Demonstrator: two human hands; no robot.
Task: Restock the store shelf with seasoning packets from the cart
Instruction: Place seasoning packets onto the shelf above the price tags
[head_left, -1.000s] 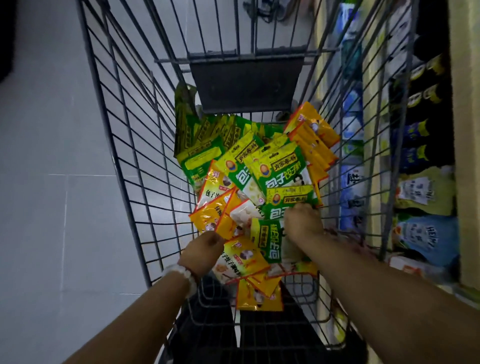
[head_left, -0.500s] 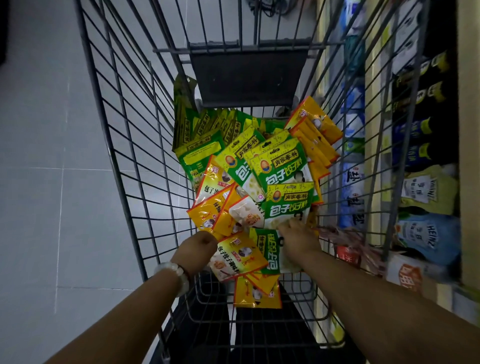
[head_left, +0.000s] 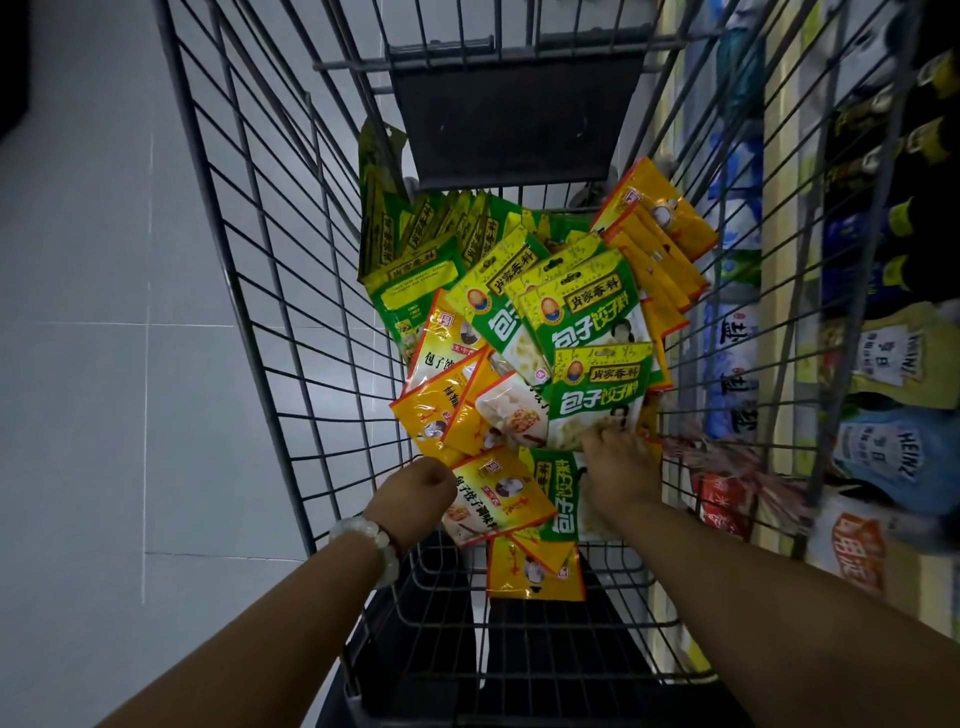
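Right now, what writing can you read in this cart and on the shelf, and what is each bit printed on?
"肖家香料" and "包子饺子料": green seasoning packet under the right hand.
"肖家香料": top band of a green packet farther back.
"HEINZ": blue pouch on the shelf.
"HEINZ": yellow-green pouch above it.
Yellow packet at the left hand: too blurred.

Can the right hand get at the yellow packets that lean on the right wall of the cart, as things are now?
Probably yes. The right hand is already inside the cart, and the yellow packets lie uncovered on top, further ahead.
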